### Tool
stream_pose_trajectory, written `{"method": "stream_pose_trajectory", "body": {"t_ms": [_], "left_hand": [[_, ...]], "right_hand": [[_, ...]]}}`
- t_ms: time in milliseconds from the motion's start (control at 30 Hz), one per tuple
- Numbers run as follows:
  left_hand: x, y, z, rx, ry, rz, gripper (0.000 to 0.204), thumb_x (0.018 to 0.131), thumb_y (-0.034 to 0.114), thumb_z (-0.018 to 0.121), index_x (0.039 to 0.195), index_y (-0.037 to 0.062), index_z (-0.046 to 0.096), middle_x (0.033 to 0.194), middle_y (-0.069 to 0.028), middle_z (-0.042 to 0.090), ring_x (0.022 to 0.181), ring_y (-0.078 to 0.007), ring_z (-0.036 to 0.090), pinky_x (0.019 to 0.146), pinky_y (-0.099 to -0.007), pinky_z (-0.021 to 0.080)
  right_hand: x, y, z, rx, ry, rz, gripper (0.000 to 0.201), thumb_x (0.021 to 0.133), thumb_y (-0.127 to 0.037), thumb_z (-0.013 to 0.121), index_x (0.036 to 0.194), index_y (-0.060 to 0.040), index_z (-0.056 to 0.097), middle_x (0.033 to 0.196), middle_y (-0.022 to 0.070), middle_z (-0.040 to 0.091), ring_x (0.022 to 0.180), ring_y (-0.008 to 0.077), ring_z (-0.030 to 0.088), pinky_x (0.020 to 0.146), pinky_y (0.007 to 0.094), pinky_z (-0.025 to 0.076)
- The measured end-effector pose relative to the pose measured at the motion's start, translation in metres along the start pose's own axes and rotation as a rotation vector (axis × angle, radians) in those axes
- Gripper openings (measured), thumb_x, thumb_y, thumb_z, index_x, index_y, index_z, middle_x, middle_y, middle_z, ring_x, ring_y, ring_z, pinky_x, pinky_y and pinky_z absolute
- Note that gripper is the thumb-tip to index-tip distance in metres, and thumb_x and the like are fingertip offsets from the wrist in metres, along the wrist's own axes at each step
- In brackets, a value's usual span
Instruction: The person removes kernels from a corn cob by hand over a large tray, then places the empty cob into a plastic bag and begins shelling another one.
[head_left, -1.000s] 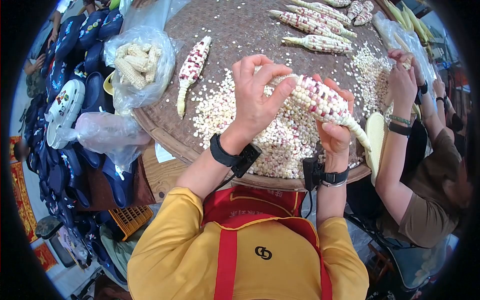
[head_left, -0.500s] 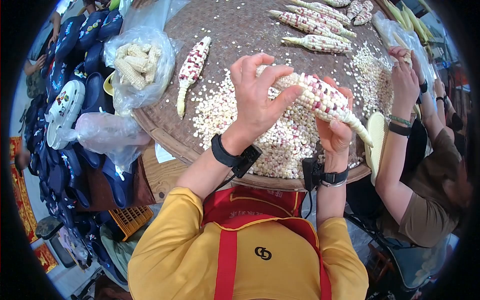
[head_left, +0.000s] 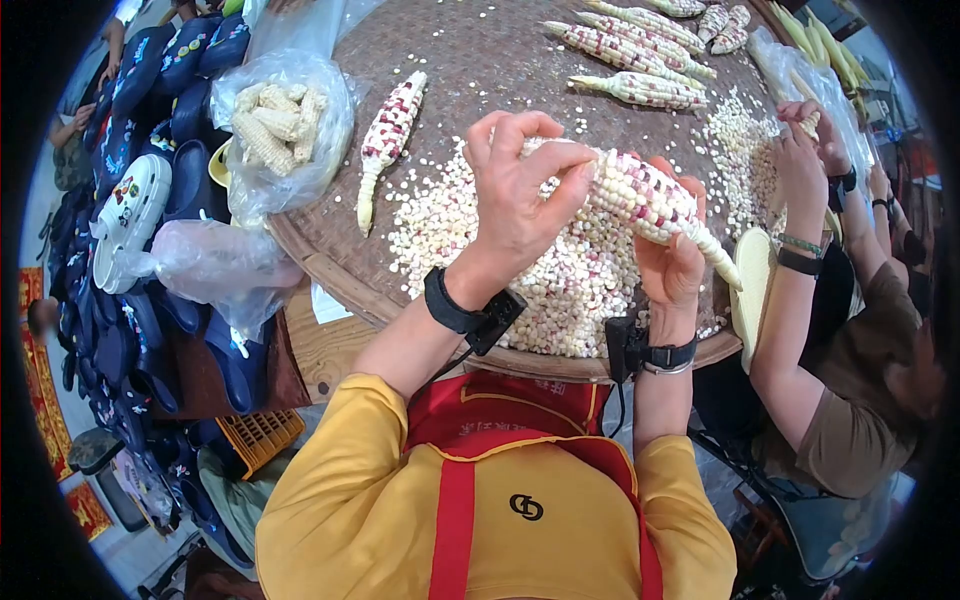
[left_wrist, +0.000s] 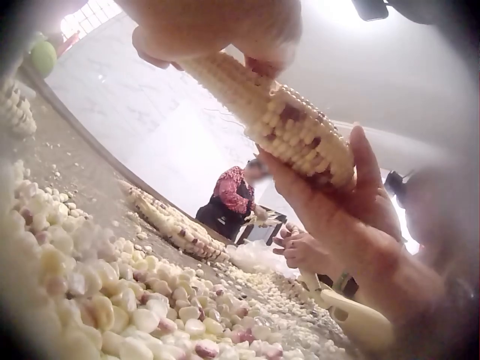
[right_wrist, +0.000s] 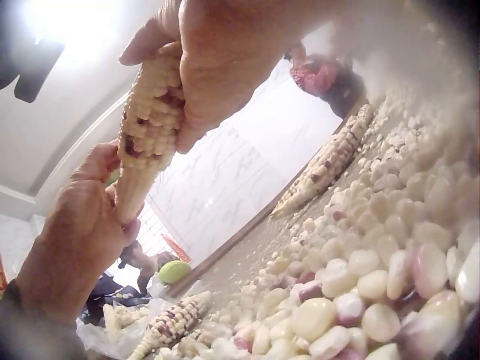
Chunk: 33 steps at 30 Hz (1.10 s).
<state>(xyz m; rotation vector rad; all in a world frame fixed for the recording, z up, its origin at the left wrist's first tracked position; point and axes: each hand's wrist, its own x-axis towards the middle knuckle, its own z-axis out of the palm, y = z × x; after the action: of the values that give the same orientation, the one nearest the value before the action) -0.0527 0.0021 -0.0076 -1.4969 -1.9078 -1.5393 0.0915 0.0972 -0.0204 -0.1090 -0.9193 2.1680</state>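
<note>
An ear of corn [head_left: 648, 198] with white and dark red kernels is held between both hands over a heap of loose kernels [head_left: 545, 305]. At its partly stripped left end, my left hand [head_left: 520, 190] curls its fingers round the bare cob. The left thumb presses by the edge of the remaining kernels. My right hand [head_left: 670, 268] grips the ear from below near its pale stalk end, fingers behind it and thumb in front. In the left wrist view, the stripped part of the ear [left_wrist: 244, 94] shows beneath the left hand.
Another ear [head_left: 388, 135] lies at the left on the round tray [head_left: 450, 60]. Several ears [head_left: 640, 90] lie at the far right. A plastic bag of bare cobs [head_left: 275, 130] sits at the left rim. Another person's hands [head_left: 808, 150] work at the right, near a pale yellow slipper-shaped thing [head_left: 752, 285].
The left thumb was stretched out along the kernels and is now drawn back closer to the fingers. The ear and my right hand have shifted only slightly.
</note>
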Motion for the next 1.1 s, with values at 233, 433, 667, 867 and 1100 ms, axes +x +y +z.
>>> {"method": "stream_pose_trajectory", "body": {"t_ms": [233, 433, 667, 867, 1100], "left_hand": [[0.002, -0.005, -0.003, -0.101, -0.02, 0.066, 0.014, 0.076, 0.007, 0.053, 0.084, 0.0085, 0.063, 0.096, -0.0072, 0.051, 0.095, -0.0231, 0.041, 0.085, -0.035, 0.032], [0.0, 0.001, 0.002, -0.178, -0.063, -0.069, 0.019, 0.077, 0.015, 0.054, 0.092, 0.0073, 0.062, 0.096, -0.0092, 0.052, 0.09, -0.0248, 0.043, 0.081, -0.0356, 0.035], [0.002, 0.004, 0.002, -0.022, -0.067, 0.057, 0.038, 0.064, 0.036, 0.072, 0.091, 0.0108, 0.062, 0.088, -0.0054, 0.046, 0.091, -0.0251, 0.036, 0.08, -0.0373, 0.032], [0.004, 0.003, 0.0, 0.003, -0.001, 0.06, 0.033, 0.063, 0.034, 0.073, 0.086, 0.0118, 0.063, 0.089, -0.0046, 0.045, 0.093, -0.0251, 0.034, 0.082, -0.0372, 0.03], [-0.001, -0.003, 0.002, -0.07, 0.017, -0.079, 0.014, 0.072, 0.023, 0.066, 0.081, 0.0122, 0.063, 0.094, -0.0058, 0.046, 0.098, -0.0255, 0.033, 0.085, -0.0376, 0.029]], "right_hand": [[0.001, -0.001, -0.003, -0.012, 0.003, -0.036, 0.059, 0.064, -0.015, 0.072, 0.114, -0.0126, 0.041, 0.125, 0.0152, 0.042, 0.123, 0.0341, 0.032, 0.103, 0.0486, 0.027], [0.001, -0.003, -0.011, 0.012, -0.028, -0.098, 0.054, 0.063, -0.026, 0.077, 0.107, -0.0134, 0.048, 0.12, 0.009, 0.047, 0.124, 0.029, 0.032, 0.102, 0.0476, 0.029], [0.001, -0.003, -0.01, 0.008, -0.071, -0.131, 0.052, 0.064, -0.025, 0.076, 0.107, -0.013, 0.049, 0.117, 0.0091, 0.049, 0.123, 0.0293, 0.033, 0.102, 0.0482, 0.028], [-0.004, 0.002, -0.007, 0.149, -0.013, 0.111, 0.062, 0.065, -0.022, 0.073, 0.116, -0.0114, 0.04, 0.122, 0.0132, 0.043, 0.119, 0.0311, 0.039, 0.096, 0.0456, 0.039], [-0.004, 0.005, -0.001, 0.007, 0.0, 0.068, 0.064, 0.06, -0.012, 0.072, 0.114, -0.0106, 0.038, 0.125, 0.017, 0.039, 0.115, 0.0308, 0.043, 0.093, 0.0434, 0.043]]}}
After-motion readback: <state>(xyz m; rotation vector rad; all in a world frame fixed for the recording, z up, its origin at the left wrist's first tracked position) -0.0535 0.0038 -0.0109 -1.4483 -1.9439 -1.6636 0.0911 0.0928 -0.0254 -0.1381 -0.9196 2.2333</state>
